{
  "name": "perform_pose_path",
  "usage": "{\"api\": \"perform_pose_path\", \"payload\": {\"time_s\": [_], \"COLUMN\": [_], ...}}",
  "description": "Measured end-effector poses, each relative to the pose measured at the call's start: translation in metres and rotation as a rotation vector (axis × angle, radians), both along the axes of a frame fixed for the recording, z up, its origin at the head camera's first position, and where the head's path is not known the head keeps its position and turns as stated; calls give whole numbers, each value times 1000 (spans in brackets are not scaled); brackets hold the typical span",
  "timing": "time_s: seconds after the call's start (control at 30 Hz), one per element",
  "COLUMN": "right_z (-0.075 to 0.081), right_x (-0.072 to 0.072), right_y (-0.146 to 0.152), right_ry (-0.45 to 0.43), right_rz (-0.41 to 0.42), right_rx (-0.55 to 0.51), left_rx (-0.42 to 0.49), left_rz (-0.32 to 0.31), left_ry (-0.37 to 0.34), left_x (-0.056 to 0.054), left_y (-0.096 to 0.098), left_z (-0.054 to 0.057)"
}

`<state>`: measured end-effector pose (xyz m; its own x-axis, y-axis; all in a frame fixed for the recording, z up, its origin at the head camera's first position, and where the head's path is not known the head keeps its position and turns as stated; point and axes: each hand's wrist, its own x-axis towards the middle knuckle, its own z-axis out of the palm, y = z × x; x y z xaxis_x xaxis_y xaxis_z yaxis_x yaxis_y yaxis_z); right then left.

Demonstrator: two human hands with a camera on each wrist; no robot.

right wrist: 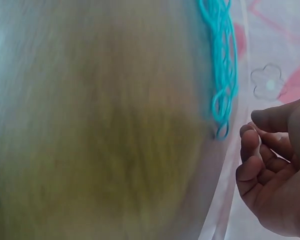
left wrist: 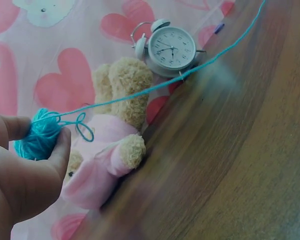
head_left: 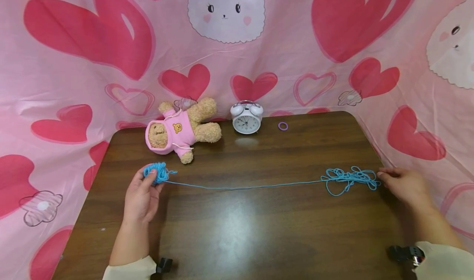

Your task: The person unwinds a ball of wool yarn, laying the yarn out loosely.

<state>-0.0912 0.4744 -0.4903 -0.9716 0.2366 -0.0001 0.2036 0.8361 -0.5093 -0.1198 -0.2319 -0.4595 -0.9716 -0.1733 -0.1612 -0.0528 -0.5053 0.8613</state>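
Observation:
A small wound ball of blue yarn (head_left: 161, 172) is held by my left hand (head_left: 142, 193), pinched between thumb and fingers above the table's left side. In the left wrist view the yarn ball (left wrist: 40, 135) sits between thumb and fingers, with a short loop sticking out. One strand (head_left: 237, 188) runs from it across to a loose, looped heap of the same yarn (head_left: 348, 178) at the right. Just beyond that heap's right end is my right hand (head_left: 405, 187). In the right wrist view, the right hand's (right wrist: 277, 175) loosely curled fingers appear apart from the looped yarn (right wrist: 222, 65).
A teddy bear in a pink hoodie (head_left: 181, 127) lies behind the left hand. A white twin-bell alarm clock (head_left: 247, 121) stands at the back edge, with a purple ring (head_left: 283, 126) to its right. Heart-patterned pink cloth (head_left: 289, 45) surrounds the brown wooden table (head_left: 259, 230).

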Motion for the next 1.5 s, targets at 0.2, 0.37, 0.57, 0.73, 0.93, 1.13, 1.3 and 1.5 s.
{"api": "perform_pose_path", "payload": {"time_s": [0.2, 0.37, 0.57, 0.73, 0.93, 1.13, 1.3, 1.5], "right_z": [4, 8, 14, 20, 24, 22, 17, 10], "right_x": [-8, -14, -22, -27, -33, -42, -48, -55], "right_y": [-20, -39, -65, -90, -120, -152, -179, -207], "right_ry": [38, 64, 90, 96, 90, 97, 76, 63], "right_rz": [18, 19, 37, 63, 122, 189, 251, 336], "right_rx": [-17, -22, -32, -50, -91, -142, -198, -244], "left_rx": [-27, -32, -24, -24, -50, -45, -30, -39], "left_rz": [-20, -32, -30, -36, -38, -40, -39, -47], "left_ry": [33, 72, 82, 45, 25, 33, 54, 62], "left_x": [-4, -6, -7, -9, -11, -12, -13, -15], "left_y": [6, 10, 15, 20, 25, 28, 32, 35], "left_z": [1, 0, 0, 3, 5, 6, 4, 3]}}
